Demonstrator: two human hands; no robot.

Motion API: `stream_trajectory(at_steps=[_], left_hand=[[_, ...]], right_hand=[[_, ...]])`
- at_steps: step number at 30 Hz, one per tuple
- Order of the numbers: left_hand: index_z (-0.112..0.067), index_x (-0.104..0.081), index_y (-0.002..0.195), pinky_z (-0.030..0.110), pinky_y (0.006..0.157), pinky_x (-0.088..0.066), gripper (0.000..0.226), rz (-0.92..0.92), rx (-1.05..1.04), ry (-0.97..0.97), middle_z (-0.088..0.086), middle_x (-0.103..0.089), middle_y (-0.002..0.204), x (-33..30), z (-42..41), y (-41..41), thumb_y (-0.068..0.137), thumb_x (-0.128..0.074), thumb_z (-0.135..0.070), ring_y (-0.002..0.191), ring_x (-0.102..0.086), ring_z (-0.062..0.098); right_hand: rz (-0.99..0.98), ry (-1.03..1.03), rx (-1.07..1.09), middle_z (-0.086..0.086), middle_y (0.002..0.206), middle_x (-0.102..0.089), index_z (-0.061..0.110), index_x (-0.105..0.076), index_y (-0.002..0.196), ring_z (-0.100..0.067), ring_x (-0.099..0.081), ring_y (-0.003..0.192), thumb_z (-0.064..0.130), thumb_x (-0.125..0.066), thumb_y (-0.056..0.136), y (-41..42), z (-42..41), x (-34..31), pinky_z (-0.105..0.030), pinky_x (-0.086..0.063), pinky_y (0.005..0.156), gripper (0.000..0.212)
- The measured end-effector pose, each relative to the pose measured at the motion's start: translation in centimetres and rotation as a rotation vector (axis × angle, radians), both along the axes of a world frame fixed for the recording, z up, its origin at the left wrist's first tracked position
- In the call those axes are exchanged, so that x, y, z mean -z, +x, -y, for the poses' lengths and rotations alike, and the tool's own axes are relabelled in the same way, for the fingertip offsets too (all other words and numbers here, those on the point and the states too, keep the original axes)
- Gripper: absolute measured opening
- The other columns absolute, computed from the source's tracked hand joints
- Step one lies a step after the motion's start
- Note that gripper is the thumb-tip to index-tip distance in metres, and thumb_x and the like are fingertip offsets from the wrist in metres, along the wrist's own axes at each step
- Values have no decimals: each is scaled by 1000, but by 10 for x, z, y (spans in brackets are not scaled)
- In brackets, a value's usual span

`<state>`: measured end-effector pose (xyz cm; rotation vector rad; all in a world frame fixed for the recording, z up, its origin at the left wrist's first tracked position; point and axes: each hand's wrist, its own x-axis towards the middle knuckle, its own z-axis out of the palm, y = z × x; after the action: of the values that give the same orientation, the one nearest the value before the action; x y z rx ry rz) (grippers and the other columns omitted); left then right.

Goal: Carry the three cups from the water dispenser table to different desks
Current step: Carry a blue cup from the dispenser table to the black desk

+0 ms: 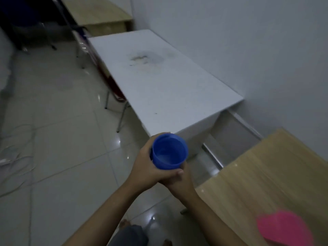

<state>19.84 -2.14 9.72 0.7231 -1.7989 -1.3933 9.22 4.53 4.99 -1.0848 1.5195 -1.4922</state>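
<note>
A blue cup point(169, 150) with water in it is held in front of me, above the floor, just short of the near end of a white desk point(159, 82). My left hand point(147, 167) wraps its left side. Under the cup's base, my right hand point(179, 180) closes against the left hand's fingers. A blurred pink cup point(284, 228) stands on the wooden desk point(266, 174) at the lower right.
A second wooden desk point(99, 16) stands beyond the white desk, along the wall. Chairs with metal legs point(113, 96) are tucked at the white desk's left side. Cables point(16, 153) lie on the tiled floor at the left.
</note>
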Motion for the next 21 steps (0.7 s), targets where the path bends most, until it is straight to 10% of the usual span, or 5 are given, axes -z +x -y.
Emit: stream_trajectory(at_steps=[6, 14, 21], left_hand=[[-36, -53, 123, 16, 89, -50, 81, -27, -281, -59, -18, -63, 121, -14, 33, 80, 50, -89, -35, 117, -58, 9], [-37, -51, 121, 11, 87, -49, 79, -39, -475, -97, -24, -61, 118, -25, 93, 185, 51, -87, -31, 115, -57, 3], [-36, -50, 122, 10, 86, -49, 81, -7, -524, -99, -26, -59, 118, -28, 159, 269, 51, -88, -26, 115, -56, 0]], right_hand=[[-81, -39, -268, -4, 122, -61, 10, -46, 132, -17, -61, 111, 23, -80, 69, 67, 68, -16, -26, -56, 84, 72], [-138, -78, -454, 12, 112, -61, 8, -51, 125, 2, -61, 102, 24, -79, 68, 171, 153, -31, -6, -49, 76, 66], [-153, -90, -511, -7, 113, -64, 0, -53, 123, -9, -62, 100, 21, -79, 68, 253, 227, -32, -14, -52, 79, 64]])
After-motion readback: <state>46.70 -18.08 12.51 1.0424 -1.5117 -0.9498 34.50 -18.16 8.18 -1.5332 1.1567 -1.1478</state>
